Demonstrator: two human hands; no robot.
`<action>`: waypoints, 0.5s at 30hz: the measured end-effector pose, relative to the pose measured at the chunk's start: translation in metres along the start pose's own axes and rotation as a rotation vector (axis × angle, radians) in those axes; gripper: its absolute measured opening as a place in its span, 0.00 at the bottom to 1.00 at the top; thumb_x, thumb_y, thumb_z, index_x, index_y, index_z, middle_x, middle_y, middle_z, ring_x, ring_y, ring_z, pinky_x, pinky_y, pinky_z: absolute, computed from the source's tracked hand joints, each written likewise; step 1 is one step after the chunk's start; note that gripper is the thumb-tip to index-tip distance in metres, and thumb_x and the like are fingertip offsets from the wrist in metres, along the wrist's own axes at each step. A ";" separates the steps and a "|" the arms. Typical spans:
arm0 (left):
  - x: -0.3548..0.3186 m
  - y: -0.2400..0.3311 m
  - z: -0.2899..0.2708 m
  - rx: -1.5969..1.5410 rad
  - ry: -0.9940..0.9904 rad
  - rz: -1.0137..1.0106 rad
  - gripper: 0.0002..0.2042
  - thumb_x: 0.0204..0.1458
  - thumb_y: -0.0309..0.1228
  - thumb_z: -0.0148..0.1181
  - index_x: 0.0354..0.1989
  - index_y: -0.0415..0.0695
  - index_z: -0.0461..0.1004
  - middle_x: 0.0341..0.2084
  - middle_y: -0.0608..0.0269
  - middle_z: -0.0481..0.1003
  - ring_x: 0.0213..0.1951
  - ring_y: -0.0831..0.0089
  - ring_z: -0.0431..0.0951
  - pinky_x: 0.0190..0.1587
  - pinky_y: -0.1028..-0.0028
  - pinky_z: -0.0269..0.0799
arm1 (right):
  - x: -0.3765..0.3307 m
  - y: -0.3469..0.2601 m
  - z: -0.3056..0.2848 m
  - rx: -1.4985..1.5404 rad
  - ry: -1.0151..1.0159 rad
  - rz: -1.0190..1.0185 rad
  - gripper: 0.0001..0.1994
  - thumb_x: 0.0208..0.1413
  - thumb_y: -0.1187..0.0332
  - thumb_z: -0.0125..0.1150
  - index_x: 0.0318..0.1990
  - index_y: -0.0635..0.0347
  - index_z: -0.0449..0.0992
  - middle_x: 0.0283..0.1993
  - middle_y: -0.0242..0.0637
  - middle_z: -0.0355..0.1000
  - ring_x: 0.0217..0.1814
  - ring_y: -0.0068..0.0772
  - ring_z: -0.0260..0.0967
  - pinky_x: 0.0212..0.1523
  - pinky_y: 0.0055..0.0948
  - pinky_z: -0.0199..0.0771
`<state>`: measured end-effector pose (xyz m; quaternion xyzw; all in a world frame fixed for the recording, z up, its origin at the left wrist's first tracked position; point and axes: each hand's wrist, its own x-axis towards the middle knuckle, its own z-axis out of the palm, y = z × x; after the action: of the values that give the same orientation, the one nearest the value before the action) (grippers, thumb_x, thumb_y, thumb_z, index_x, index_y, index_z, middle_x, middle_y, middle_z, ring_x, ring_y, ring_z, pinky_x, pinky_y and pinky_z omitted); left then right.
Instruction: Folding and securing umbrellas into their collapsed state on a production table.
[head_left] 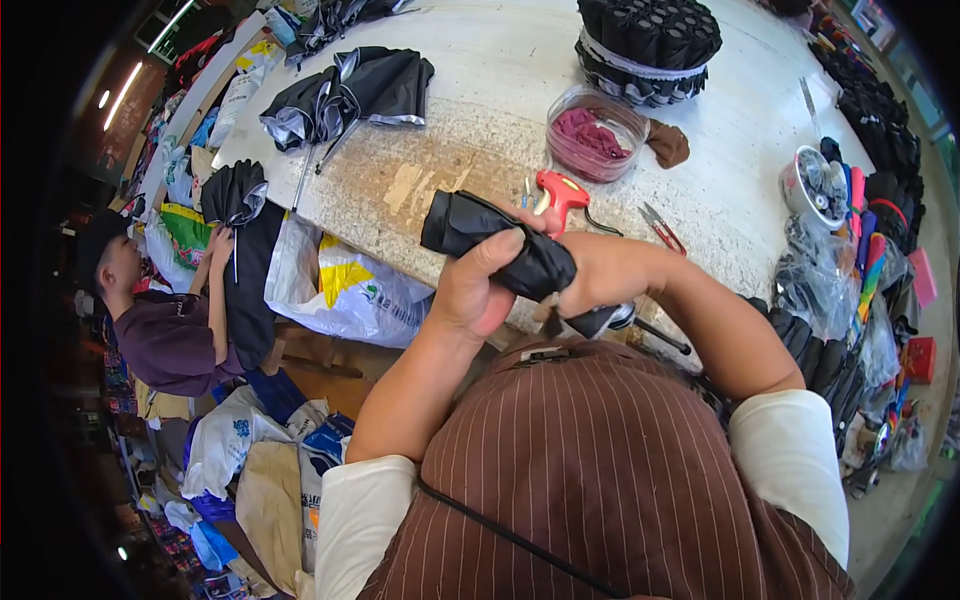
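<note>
A folded black umbrella [500,245] is held in front of my apron, over the near edge of the table. My left hand [478,280] wraps around its middle, thumb on top. At its lower right end my right hand [605,268] is closed on the dark fabric; some of those fingers are hidden. Below the right hand a dark shaft with a shiny part [620,317] sticks out toward my body. Just beyond my hands lie a red glue gun [565,192] and, to the right, red-handled scissors [663,230].
A clear tub [598,165] with magenta cloth stands beyond, beside a brown cloth [667,143]. Behind it is a round bundle of black umbrellas [648,45]. Loose black umbrellas [385,85] lie far left. At left a co-worker [175,340] handles another umbrella [235,195].
</note>
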<state>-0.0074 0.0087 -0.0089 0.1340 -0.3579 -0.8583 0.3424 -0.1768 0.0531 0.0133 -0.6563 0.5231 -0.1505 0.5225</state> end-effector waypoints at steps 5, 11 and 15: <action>-0.003 0.005 -0.005 0.053 -0.035 0.048 0.34 0.40 0.25 0.59 0.59 0.47 0.55 0.54 0.48 0.65 0.54 0.53 0.67 0.61 0.55 0.56 | -0.014 0.007 -0.005 0.250 -0.196 -0.212 0.17 0.37 0.70 0.65 0.39 0.59 0.71 0.30 0.33 0.73 0.29 0.28 0.67 0.31 0.25 0.66; -0.002 0.034 0.005 0.219 -0.107 0.283 0.32 0.40 0.20 0.55 0.58 0.43 0.55 0.54 0.44 0.65 0.53 0.53 0.69 0.56 0.58 0.63 | -0.041 0.027 -0.023 -0.033 0.322 -0.291 0.19 0.43 0.72 0.64 0.45 0.62 0.71 0.38 0.36 0.72 0.35 0.26 0.67 0.37 0.24 0.67; -0.005 0.038 0.017 0.286 -0.161 0.346 0.34 0.39 0.19 0.55 0.60 0.43 0.53 0.54 0.43 0.64 0.53 0.53 0.69 0.55 0.59 0.65 | -0.049 -0.010 -0.027 0.097 0.640 -0.436 0.15 0.47 0.74 0.61 0.45 0.61 0.72 0.38 0.35 0.72 0.35 0.24 0.66 0.37 0.22 0.66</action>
<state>0.0066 0.0021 0.0300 0.0489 -0.5195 -0.7354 0.4323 -0.2112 0.0790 0.0497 -0.6466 0.5000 -0.4797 0.3192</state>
